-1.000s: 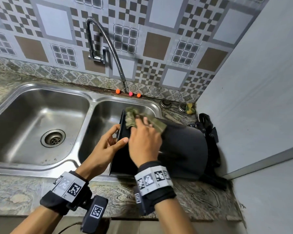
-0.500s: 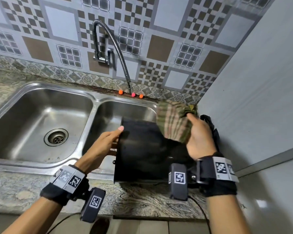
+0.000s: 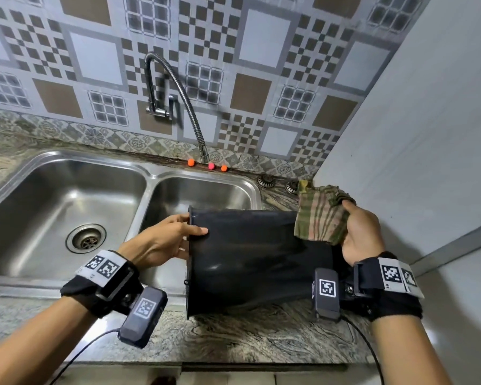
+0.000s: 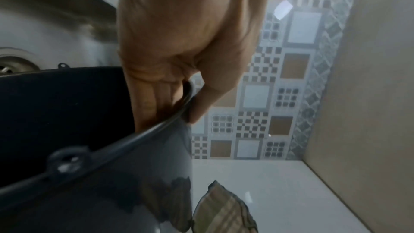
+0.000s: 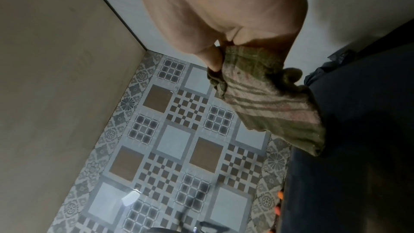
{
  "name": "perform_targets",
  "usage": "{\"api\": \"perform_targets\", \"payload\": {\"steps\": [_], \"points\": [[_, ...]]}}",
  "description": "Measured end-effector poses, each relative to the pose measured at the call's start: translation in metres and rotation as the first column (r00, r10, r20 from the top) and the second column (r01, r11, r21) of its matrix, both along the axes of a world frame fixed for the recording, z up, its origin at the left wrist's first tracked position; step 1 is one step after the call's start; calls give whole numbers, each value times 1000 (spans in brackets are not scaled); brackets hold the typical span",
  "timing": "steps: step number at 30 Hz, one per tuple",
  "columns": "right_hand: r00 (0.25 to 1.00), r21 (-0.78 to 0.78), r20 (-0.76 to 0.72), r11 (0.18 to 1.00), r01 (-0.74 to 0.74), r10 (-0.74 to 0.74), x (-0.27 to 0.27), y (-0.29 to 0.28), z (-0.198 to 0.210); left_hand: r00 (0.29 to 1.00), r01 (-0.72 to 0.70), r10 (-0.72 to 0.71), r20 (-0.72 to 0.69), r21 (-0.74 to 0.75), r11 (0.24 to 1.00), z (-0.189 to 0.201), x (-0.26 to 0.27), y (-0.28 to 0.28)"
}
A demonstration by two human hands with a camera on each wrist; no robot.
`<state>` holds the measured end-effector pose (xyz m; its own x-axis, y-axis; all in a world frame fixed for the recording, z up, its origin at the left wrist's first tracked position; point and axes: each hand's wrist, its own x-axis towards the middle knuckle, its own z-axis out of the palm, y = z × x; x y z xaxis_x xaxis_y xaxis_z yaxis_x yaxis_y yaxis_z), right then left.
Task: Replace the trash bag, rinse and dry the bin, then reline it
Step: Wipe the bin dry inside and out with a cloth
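A black plastic bin (image 3: 250, 259) lies on its side across the counter edge, its open mouth facing left over the right sink basin. My left hand (image 3: 175, 237) grips the bin's rim (image 4: 170, 118), fingers inside and thumb on the outer wall. My right hand (image 3: 358, 232) holds a green and pink striped cloth (image 3: 321, 215) bunched in its fingers, lifted at the bin's base end; the cloth (image 5: 266, 98) hangs against the dark bin wall (image 5: 358, 130). The bin's inside (image 4: 56, 105) looks dark and bare.
A double steel sink (image 3: 150, 173) with a drain (image 3: 86, 240) in the left basin sits behind the bin. A flexible faucet (image 3: 178, 101) arches above. A grey side panel (image 3: 414, 134) closes the right. Marble counter (image 3: 247, 337) runs along the front.
My right hand has carried the cloth from the bin's rim across to its base end on the right and turned palm-up. The left hand keeps its grip on the rim.
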<state>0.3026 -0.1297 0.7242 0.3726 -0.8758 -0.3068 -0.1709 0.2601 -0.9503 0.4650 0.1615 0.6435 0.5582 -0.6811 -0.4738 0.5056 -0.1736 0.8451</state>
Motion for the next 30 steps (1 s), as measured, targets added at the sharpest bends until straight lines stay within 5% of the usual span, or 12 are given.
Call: {"api": "perform_targets", "payload": {"steps": [4, 8, 14, 21, 30], "points": [[1000, -63, -22, 998, -7, 6, -5, -1, 8, 998, -49, 52, 34, -75, 996, 11, -11, -6], [996, -338, -85, 941, -16, -13, -9, -6, 20, 987, -65, 82, 135, -126, 990, 25, -21, -4], [932, -782, -331, 595, -184, -147, -7, 5, 53, 970, -90, 138, 201, -230, 969, 44, -13, 2], [781, -727, -600, 528, -439, -176, 7, 28, 29, 947, -9, 137, 290, -401, 916, 57, -37, 0], [783, -698, -620, 415, -583, 56, 40, 91, 27, 926, 11, 168, 339, -466, 885, 61, -54, -13]]}}
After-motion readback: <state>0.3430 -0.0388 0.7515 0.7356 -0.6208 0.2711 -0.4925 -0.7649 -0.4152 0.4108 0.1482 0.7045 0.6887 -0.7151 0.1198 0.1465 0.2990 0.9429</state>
